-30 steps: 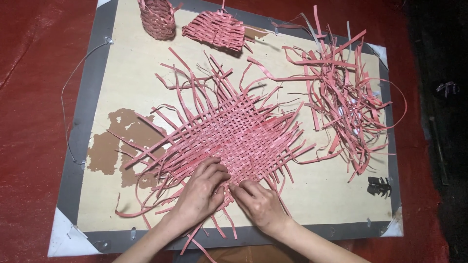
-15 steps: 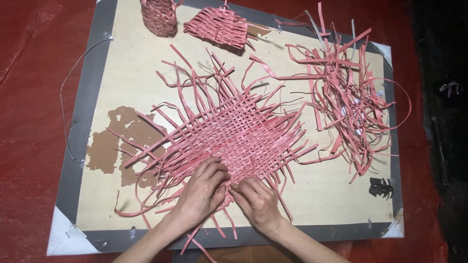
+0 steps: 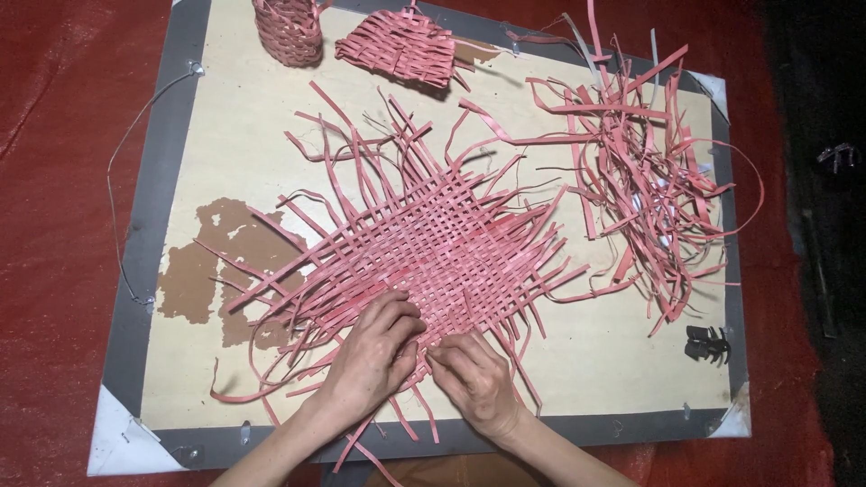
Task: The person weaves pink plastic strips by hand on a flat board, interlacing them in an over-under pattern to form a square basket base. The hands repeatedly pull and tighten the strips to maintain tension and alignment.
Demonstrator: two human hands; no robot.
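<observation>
- Left hand (image 3: 372, 353) and right hand (image 3: 475, 379) pinch strips at the pink mat's (image 3: 433, 243) near edge.
- Loose strips (image 3: 645, 189) lie well right; basket (image 3: 289, 29) and small woven piece (image 3: 399, 45) beyond.

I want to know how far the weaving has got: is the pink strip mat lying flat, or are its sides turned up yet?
Flat. The woven mat lies spread on the board, loose strip ends splaying outward, none standing.

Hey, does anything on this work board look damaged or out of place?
Yes: the board has a brown patch left of the woven pink mat, where its pale surface layer has peeled away. Loose pink strips lie tangled at right.
</observation>
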